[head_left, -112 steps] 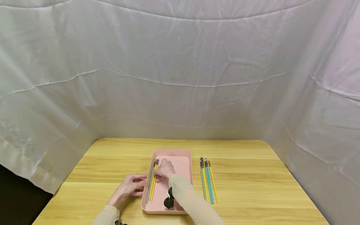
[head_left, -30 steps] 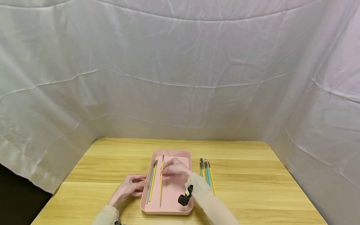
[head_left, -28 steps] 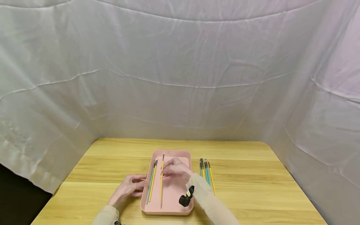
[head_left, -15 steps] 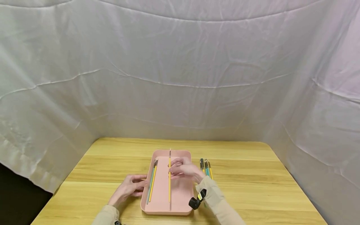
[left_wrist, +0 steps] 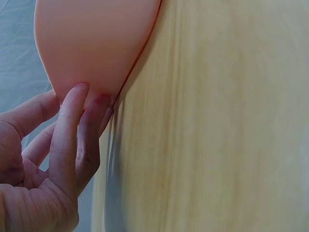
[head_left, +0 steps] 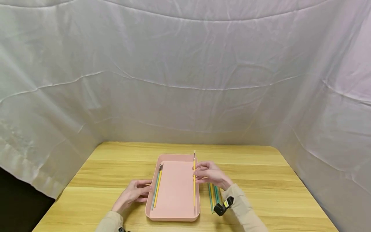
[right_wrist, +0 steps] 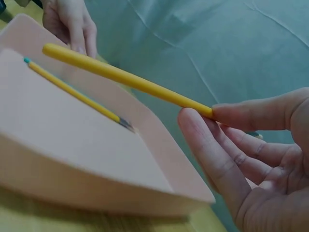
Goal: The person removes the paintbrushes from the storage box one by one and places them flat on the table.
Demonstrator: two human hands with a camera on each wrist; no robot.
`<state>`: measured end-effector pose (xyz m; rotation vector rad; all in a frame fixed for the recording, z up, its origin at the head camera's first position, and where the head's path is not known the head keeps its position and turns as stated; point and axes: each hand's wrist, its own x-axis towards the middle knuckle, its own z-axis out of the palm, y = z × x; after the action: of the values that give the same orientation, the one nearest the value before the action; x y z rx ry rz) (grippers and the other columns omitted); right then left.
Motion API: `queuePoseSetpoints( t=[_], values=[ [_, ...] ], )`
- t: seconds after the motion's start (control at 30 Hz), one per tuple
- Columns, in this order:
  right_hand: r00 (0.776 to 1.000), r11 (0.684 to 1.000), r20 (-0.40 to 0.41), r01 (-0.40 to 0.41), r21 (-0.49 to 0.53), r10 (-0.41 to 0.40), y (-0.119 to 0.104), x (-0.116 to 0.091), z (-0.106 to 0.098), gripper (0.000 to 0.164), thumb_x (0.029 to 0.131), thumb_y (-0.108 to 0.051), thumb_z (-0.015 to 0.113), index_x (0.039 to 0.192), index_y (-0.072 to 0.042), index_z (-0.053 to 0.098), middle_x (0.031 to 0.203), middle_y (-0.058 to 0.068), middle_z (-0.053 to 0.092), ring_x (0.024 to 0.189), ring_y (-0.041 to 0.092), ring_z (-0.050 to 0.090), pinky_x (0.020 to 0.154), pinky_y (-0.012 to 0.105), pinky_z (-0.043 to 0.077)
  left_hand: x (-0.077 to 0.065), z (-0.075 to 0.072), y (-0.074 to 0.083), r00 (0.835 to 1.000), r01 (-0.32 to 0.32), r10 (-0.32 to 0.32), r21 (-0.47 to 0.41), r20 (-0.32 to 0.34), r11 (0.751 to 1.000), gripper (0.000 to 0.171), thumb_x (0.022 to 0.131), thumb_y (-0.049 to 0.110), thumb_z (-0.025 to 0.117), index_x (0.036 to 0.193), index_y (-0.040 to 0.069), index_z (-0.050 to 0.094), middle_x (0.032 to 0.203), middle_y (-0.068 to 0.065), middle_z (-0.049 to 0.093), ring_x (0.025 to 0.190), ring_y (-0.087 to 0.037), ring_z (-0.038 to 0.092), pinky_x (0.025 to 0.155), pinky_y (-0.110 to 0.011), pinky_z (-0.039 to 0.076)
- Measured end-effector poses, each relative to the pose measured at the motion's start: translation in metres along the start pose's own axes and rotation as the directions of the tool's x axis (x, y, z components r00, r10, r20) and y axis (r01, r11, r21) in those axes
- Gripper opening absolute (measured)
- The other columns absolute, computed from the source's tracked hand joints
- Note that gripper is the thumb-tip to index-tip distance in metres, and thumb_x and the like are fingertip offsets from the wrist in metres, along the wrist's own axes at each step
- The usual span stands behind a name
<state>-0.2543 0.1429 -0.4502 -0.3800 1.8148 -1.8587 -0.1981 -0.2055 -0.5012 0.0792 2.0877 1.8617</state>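
My right hand (head_left: 213,174) pinches a yellow-handled paintbrush (head_left: 194,187) between thumb and fingers. In the head view the brush stands nearly in line with the right wall of the pink tray (head_left: 176,193), bristles toward the back. The right wrist view shows its yellow handle (right_wrist: 130,79) raised above the tray. My left hand (head_left: 134,193) rests at the tray's left side, fingertips (left_wrist: 79,92) against the outer wall. Along the left inside of the tray lie a teal brush (head_left: 155,190) and a yellow brush (head_left: 158,188), side by side.
Several teal and yellow brushes (head_left: 211,199) lie on the wooden table (head_left: 261,187) right of the tray, partly hidden under my right hand and wrist camera (head_left: 223,206). A pale curtain (head_left: 185,112) hangs behind and at both sides of the table.
My right hand has lifted a yellow brush out from the left group in the tray and carried it rightward to the tray's right edge. The left hand has stayed in place.
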Motion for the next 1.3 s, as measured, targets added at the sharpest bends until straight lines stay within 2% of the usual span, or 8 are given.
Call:
queuePoseSetpoints(
  t=[0.17, 0.5, 0.7, 0.83, 0.97, 1.1, 1.3],
  values=[
    [1.0, 0.999, 0.026, 0.005, -0.046, -0.004, 0.0, -0.013, -0.024, 0.025, 0.094, -0.002, 0.063, 0.115, 0.005, 0.053, 0.089, 0.002, 0.068, 0.077, 0.015, 0.068, 0.077, 0.031, 0.066, 0.0, -0.001, -0.001, 1.0, -0.007, 0.007, 0.003, -0.001, 1.0, 0.058, 0.096, 0.014, 0.067, 0.143, -0.012, 0.044, 0.107, -0.02, 0.075, 0.081, -0.013, 0.073, 0.065, -0.025, 0.065],
    [0.999, 0.996, -0.005, -0.038, -0.087, 0.037, 0.009, -0.043, -0.076, 0.034, 0.097, -0.003, 0.061, 0.124, 0.011, 0.045, 0.093, 0.004, 0.071, 0.082, 0.017, 0.07, 0.078, 0.033, 0.066, 0.0, -0.001, -0.002, 1.0, -0.005, 0.005, 0.002, -0.008, 1.0, 0.058, 0.097, 0.015, 0.066, 0.143, -0.012, 0.044, 0.108, -0.021, 0.075, 0.082, -0.012, 0.073, 0.065, -0.023, 0.064],
    [0.998, 0.99, -0.051, -0.051, -0.134, 0.045, 0.019, -0.054, -0.097, 0.038, 0.097, -0.005, 0.061, 0.127, 0.012, 0.045, 0.097, 0.003, 0.073, 0.082, 0.015, 0.069, 0.076, 0.031, 0.066, -0.001, 0.0, -0.001, 1.0, -0.002, 0.002, 0.004, -0.007, 1.0, 0.058, 0.096, 0.015, 0.067, 0.142, -0.012, 0.045, 0.108, -0.021, 0.075, 0.082, -0.013, 0.073, 0.067, -0.025, 0.065],
    [0.996, 0.99, -0.076, -0.054, -0.132, 0.045, 0.023, -0.057, -0.106, 0.036, 0.097, -0.005, 0.061, 0.126, 0.01, 0.048, 0.096, 0.003, 0.073, 0.081, 0.014, 0.069, 0.075, 0.03, 0.066, -0.001, 0.0, 0.0, 1.0, -0.002, 0.002, 0.002, -0.008, 1.0, 0.058, 0.096, 0.015, 0.067, 0.142, -0.012, 0.045, 0.108, -0.022, 0.075, 0.082, -0.013, 0.073, 0.067, -0.025, 0.065],
    [0.995, 0.989, -0.086, -0.062, -0.138, 0.05, 0.027, -0.058, -0.109, 0.042, 0.097, -0.006, 0.062, 0.129, 0.015, 0.044, 0.094, 0.003, 0.071, 0.078, 0.013, 0.068, 0.074, 0.03, 0.066, 0.0, 0.0, -0.001, 1.0, -0.004, 0.004, 0.0, -0.011, 1.0, 0.058, 0.096, 0.015, 0.067, 0.143, -0.012, 0.044, 0.108, -0.022, 0.075, 0.082, -0.014, 0.073, 0.067, -0.026, 0.065],
    [0.994, 0.985, -0.094, -0.078, -0.152, 0.064, 0.031, -0.057, -0.108, 0.047, 0.097, -0.007, 0.063, 0.13, 0.018, 0.041, 0.093, 0.003, 0.07, 0.077, 0.013, 0.067, 0.074, 0.032, 0.066, 0.0, 0.0, -0.003, 1.0, -0.003, 0.003, -0.003, -0.011, 1.0, 0.057, 0.096, 0.014, 0.067, 0.142, -0.012, 0.045, 0.111, -0.02, 0.073, 0.083, -0.016, 0.073, 0.068, -0.028, 0.066],
    [0.991, 0.983, -0.109, -0.098, -0.156, 0.081, 0.034, -0.052, -0.105, 0.041, 0.097, -0.005, 0.063, 0.126, 0.016, 0.044, 0.088, 0.003, 0.07, 0.074, 0.012, 0.067, 0.07, 0.03, 0.066, 0.001, -0.001, -0.003, 1.0, -0.006, 0.006, -0.004, -0.009, 1.0, 0.058, 0.096, 0.014, 0.067, 0.142, -0.012, 0.045, 0.11, -0.022, 0.074, 0.083, -0.016, 0.073, 0.068, -0.028, 0.066]
  ],
)
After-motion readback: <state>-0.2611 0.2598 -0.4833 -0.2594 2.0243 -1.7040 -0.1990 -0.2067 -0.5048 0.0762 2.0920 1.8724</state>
